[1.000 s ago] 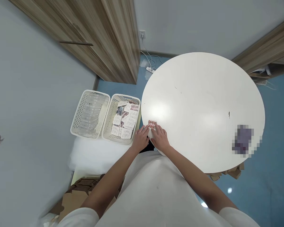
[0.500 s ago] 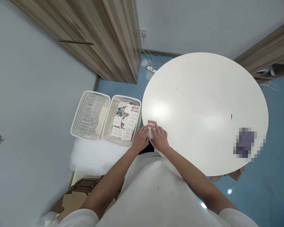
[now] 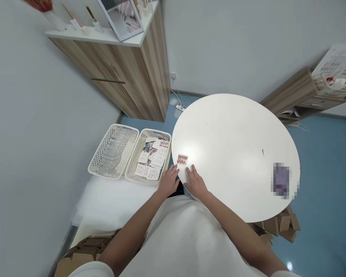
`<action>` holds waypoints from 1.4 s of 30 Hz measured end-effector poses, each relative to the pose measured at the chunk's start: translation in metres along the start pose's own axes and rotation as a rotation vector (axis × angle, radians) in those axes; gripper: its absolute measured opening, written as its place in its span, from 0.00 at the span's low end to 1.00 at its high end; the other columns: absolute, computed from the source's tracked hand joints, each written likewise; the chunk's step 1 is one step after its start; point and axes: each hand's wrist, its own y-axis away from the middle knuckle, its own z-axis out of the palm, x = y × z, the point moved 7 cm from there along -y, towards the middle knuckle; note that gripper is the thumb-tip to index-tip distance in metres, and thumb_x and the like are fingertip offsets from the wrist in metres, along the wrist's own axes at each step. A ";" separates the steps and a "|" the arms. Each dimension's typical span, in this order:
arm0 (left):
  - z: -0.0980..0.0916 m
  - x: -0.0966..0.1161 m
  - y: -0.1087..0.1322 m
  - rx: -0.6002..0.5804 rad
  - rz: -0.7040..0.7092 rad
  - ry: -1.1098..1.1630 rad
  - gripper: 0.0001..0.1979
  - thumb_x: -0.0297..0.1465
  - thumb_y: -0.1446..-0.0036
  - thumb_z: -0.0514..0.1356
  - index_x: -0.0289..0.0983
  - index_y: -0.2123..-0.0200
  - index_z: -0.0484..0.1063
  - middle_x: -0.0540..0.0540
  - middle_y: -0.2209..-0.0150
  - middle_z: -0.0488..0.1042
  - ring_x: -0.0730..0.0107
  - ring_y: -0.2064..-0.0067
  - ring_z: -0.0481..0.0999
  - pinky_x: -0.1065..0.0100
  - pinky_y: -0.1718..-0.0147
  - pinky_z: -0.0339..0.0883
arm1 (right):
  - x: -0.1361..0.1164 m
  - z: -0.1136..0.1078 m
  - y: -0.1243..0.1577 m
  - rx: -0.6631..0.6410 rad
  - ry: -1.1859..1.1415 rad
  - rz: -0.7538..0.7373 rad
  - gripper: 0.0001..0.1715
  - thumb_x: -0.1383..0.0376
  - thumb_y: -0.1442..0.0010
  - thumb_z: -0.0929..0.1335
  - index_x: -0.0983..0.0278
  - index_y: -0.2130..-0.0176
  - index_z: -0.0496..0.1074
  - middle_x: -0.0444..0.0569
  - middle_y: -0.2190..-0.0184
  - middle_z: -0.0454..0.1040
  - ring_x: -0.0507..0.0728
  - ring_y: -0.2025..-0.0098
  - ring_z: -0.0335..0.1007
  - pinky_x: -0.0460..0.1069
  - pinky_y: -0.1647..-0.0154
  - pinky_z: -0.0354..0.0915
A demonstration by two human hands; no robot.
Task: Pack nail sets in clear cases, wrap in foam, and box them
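A small card of reddish press-on nails (image 3: 182,159), set in two rows, lies flat near the left edge of the white round table (image 3: 233,130). Just below and left of it is my left hand (image 3: 168,181), fingers stretched out toward the card's lower corner. My right hand (image 3: 196,183) rests at the table edge below and right of the card, fingers spread and apart from it. Neither hand grips anything. To the left, a white basket (image 3: 127,175) holds several printed cards (image 3: 158,156), some showing nails.
A second white basket (image 3: 92,159) contains clear plastic trays (image 3: 115,148). Both baskets stand left of the table on a white covered surface (image 3: 103,196). A blurred purple item (image 3: 281,179) lies at the table's right. Cardboard boxes (image 3: 285,223) sit below; a wooden cabinet (image 3: 127,77) stands behind.
Both hands have drawn back from the nail card, which now lies uncovered. My view has tilted upward, bringing the cabinet top and the shelf at right into sight.
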 end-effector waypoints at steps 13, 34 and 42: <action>0.024 0.036 0.042 -0.037 0.042 0.184 0.18 0.29 0.46 0.51 0.37 0.51 0.63 0.41 0.46 0.63 0.60 0.42 0.58 0.55 0.49 0.57 | 0.042 0.024 0.096 0.031 -0.196 0.234 0.41 0.63 0.45 0.61 0.60 0.38 0.36 0.56 0.37 0.33 0.61 0.45 0.58 0.53 0.54 0.60; 0.040 0.133 0.067 0.006 -0.097 0.345 0.16 0.32 0.45 0.51 0.37 0.53 0.65 0.44 0.57 0.72 0.67 0.59 0.72 0.64 0.60 0.66 | 0.087 0.004 0.132 -0.032 -0.097 -0.097 0.35 0.64 0.45 0.61 0.61 0.40 0.47 0.56 0.38 0.41 0.60 0.48 0.62 0.52 0.56 0.62; 0.054 0.171 0.093 0.228 -0.283 0.410 0.14 0.33 0.43 0.49 0.37 0.55 0.67 0.45 0.62 0.74 0.68 0.61 0.73 0.64 0.59 0.67 | 0.112 -0.008 0.149 0.065 -0.050 -0.231 0.33 0.65 0.45 0.61 0.64 0.41 0.49 0.57 0.45 0.58 0.62 0.44 0.55 0.57 0.49 0.58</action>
